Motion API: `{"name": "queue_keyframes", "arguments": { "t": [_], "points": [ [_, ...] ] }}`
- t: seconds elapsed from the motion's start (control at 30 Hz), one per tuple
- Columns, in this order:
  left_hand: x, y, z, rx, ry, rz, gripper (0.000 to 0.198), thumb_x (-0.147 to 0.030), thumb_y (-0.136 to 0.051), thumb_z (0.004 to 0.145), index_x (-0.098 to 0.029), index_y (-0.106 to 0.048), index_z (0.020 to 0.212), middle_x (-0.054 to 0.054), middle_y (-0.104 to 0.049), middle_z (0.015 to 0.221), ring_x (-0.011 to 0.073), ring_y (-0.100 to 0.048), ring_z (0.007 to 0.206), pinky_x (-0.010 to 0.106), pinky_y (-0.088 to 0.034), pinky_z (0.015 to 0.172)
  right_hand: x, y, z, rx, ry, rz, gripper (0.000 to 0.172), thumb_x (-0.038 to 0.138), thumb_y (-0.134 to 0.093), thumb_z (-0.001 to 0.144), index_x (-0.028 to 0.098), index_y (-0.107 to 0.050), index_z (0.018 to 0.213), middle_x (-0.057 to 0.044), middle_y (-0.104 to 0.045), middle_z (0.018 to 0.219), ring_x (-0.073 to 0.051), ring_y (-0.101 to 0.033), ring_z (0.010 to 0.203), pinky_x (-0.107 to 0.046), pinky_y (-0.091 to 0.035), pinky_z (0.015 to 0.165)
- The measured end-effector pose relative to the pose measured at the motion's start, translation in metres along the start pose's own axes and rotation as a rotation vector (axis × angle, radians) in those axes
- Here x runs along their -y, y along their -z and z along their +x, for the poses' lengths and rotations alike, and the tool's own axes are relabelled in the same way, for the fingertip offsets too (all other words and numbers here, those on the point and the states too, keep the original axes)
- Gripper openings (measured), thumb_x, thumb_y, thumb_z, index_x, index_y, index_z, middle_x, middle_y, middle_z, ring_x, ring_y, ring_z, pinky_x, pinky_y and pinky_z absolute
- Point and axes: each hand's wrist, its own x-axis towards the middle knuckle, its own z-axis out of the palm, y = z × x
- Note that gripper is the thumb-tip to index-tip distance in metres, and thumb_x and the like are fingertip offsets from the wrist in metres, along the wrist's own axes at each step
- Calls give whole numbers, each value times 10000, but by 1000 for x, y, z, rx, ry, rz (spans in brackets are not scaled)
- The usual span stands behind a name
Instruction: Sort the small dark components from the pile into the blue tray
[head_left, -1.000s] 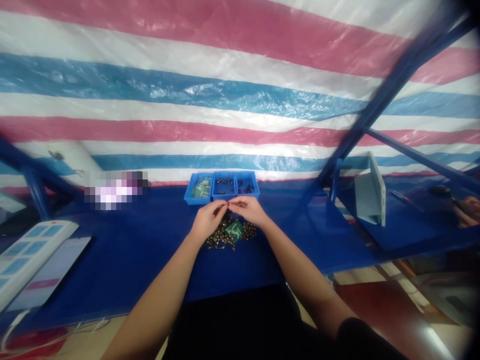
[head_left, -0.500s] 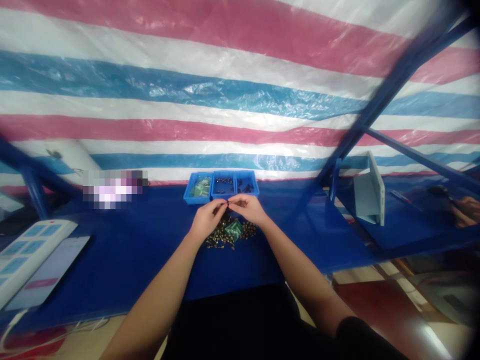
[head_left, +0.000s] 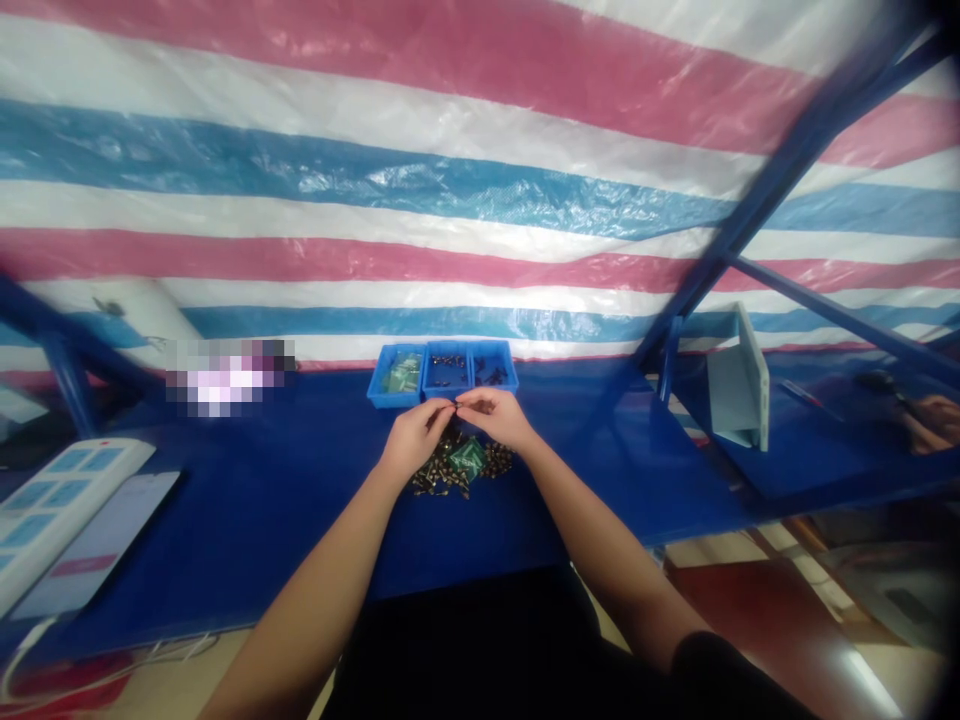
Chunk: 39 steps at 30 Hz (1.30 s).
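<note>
My left hand (head_left: pixel 417 434) and my right hand (head_left: pixel 498 416) meet fingertip to fingertip above the blue table. Both are closed in a pinch on something small and dark, too tiny to name. Beneath them spreads a pile of small brass-coloured metal parts (head_left: pixel 440 475), with a green packet (head_left: pixel 468 458) lying on top. Just beyond my fingers stand three blue bins side by side. The left bin (head_left: pixel 396 399) has clear and green packets in it, the middle bin (head_left: pixel 448 391) small dark-and-brass pieces, and the right bin (head_left: pixel 512 375) small black pieces.
To the left lie a white power strip (head_left: pixel 112 452) and a phone or tablet (head_left: pixel 97 540). A blurred-out patch covers something behind them. At right are a propped white tablet (head_left: pixel 757 385), a blue metal frame (head_left: pixel 750 215) and another person's hand (head_left: pixel 937 420). Striped sheeting (head_left: pixel 375 190) hangs behind.
</note>
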Motion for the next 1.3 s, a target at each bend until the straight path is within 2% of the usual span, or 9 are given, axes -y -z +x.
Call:
{"name": "queue_keyframes", "arguments": {
  "t": [0.2, 0.4, 0.6, 0.87, 0.97, 1.17, 1.3],
  "points": [
    [0, -1, -1, -48, -12, 2, 268, -402, -533, 913, -221, -669, 1056, 1, -702, 808, 126, -629, 676, 225, -483, 676, 2, -1, 0, -10, -24, 48, 312, 356, -731, 731, 147, -715, 963, -78, -733, 898, -160, -674, 780, -303, -555, 749],
    [1, -1, 0, -11, -11, 12, 269, -404, -488, 935, -225, -679, 997, 12, -722, 900, 137, -651, 716, 234, -487, 685, 5, -1, -1, 9, -46, 32, 323, 376, -728, 733, 159, -716, 972, -72, -733, 902, -164, -672, 784, -309, -555, 755],
    [0, -1, 0, -11, -4, 7, 301, -428, -501, 923, -218, -665, 1063, 11, -715, 833, 131, -643, 681, 230, -496, 678, 2, 0, -1, 15, -31, 65, 300, 351, -723, 744, 151, -716, 966, -79, -732, 921, -172, -682, 818, -319, -553, 789],
    [1, -2, -1, 1, -19, 10, 287, -403, -481, 938, -223, -688, 1023, 28, -729, 967, 156, -674, 787, 249, -509, 754, 2, -2, -1, 18, -32, 75, 315, 359, -733, 734, 144, -718, 965, -80, -733, 911, -169, -682, 810, -318, -551, 790],
    [1, -1, 0, 2, -16, 9, 284, -408, -489, 934, -223, -684, 1023, 24, -727, 933, 150, -665, 760, 244, -504, 729, 5, -2, -1, 16, -44, 59, 314, 370, -729, 736, 154, -720, 963, -76, -734, 915, -167, -680, 810, -313, -551, 782],
    [1, -1, -1, -17, -6, 19, 277, -418, -520, 915, -223, -662, 1053, -10, -677, 739, 122, -608, 633, 225, -482, 652, 3, 0, -1, 20, -44, 54, 325, 385, -722, 741, 159, -718, 974, -77, -733, 928, -171, -681, 829, -316, -548, 794],
    [3, -2, 0, -12, -17, 20, 269, -410, -496, 926, -223, -672, 1010, 14, -715, 858, 136, -645, 704, 236, -498, 695, -1, -1, 0, 28, -58, 52, 341, 403, -720, 739, 163, -717, 981, -76, -733, 931, -175, -681, 834, -322, -551, 799]
  ]
}}
